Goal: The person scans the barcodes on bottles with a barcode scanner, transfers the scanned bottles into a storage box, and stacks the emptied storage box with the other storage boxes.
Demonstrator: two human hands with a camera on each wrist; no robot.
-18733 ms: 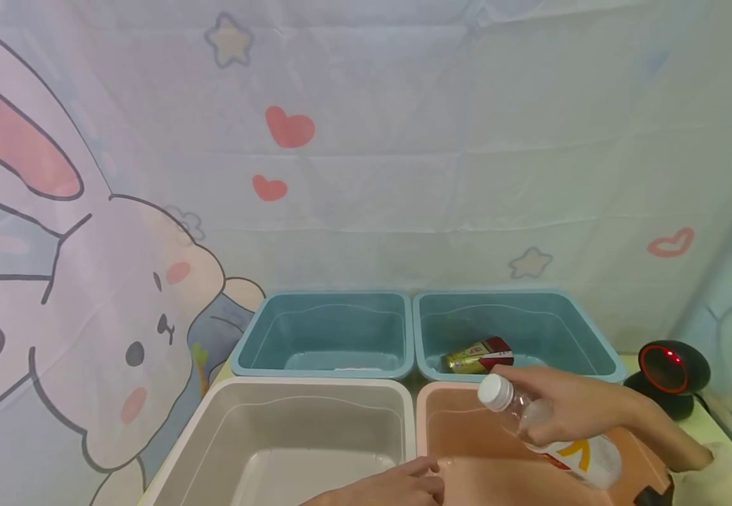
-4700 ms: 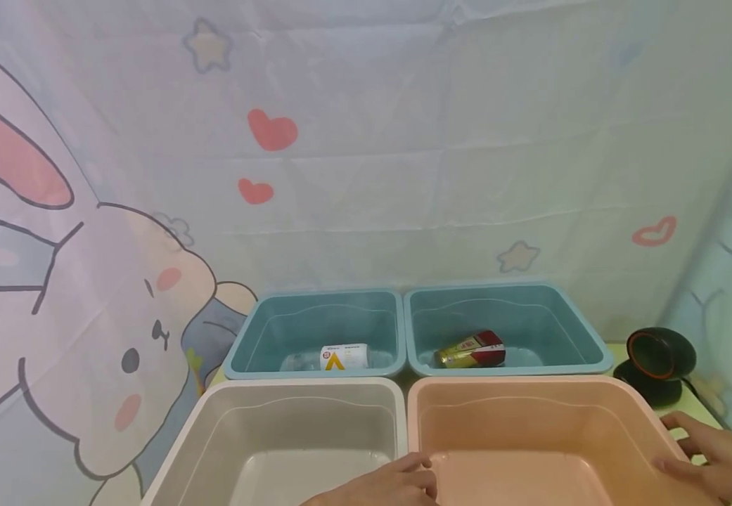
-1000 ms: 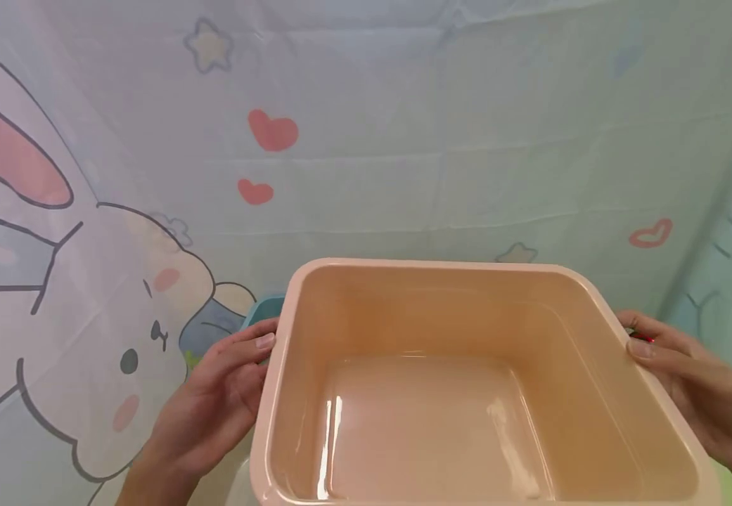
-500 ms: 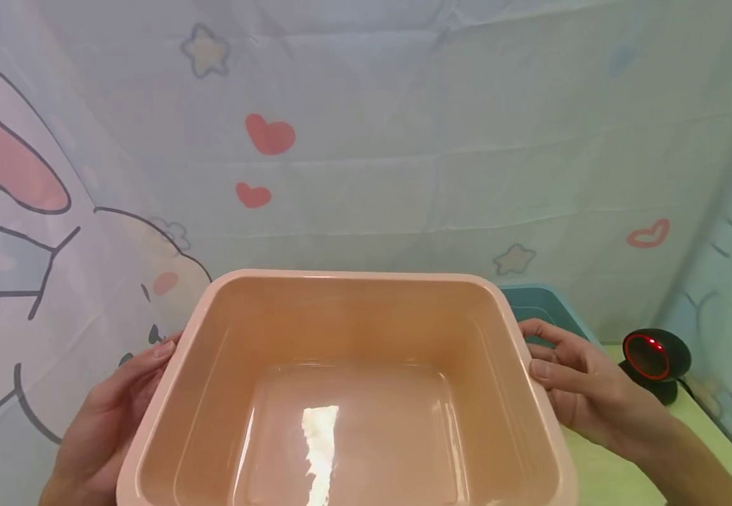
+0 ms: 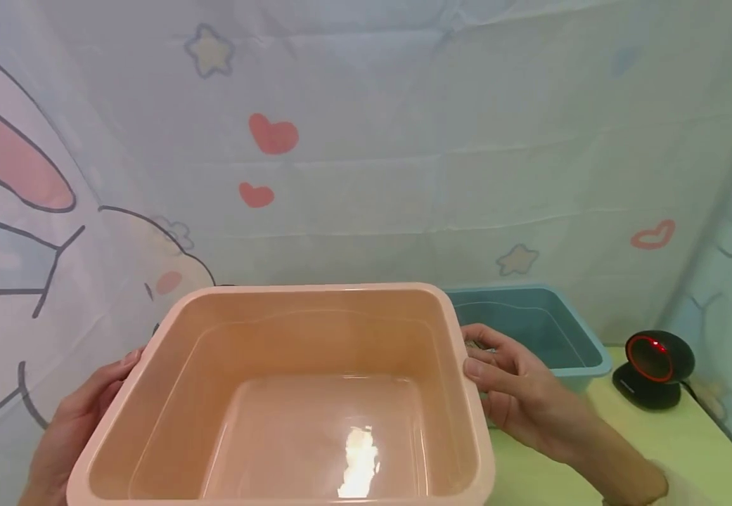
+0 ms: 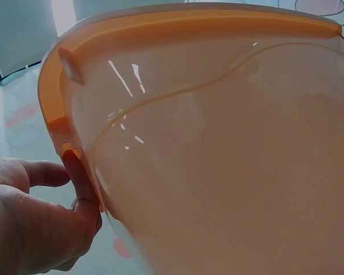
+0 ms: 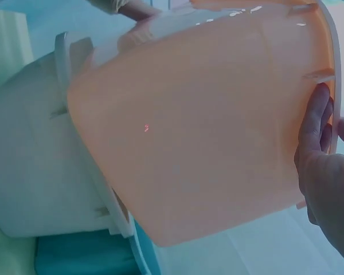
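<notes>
A peach-coloured plastic basin (image 5: 328, 337) is held up between my two hands, its inside facing me with nothing lying in it. My left hand (image 5: 77, 425) grips the left rim, thumb at the edge and fingers under the lip. At the opposite side my right hand (image 5: 530, 393) grips the right rim the same way. In the right wrist view the basin's underside (image 7: 195, 137) is tilted and overlaps a pale beige basin (image 7: 23, 154). From the head view the peach basin hides the beige one and the left blue basin.
A blue basin (image 5: 530, 330) stands at the back right, partly covered by my right hand and the peach basin. Right of it, a black device with a red-lit ring (image 5: 657, 358) sits on the light green tabletop (image 5: 676, 450). A cartoon-printed curtain (image 5: 366, 176) hangs behind.
A bottle, earlier in my right hand, later lay in the left blue basin. The peach basin was then lifted from the front right and has moved left, both hands gripping it.
</notes>
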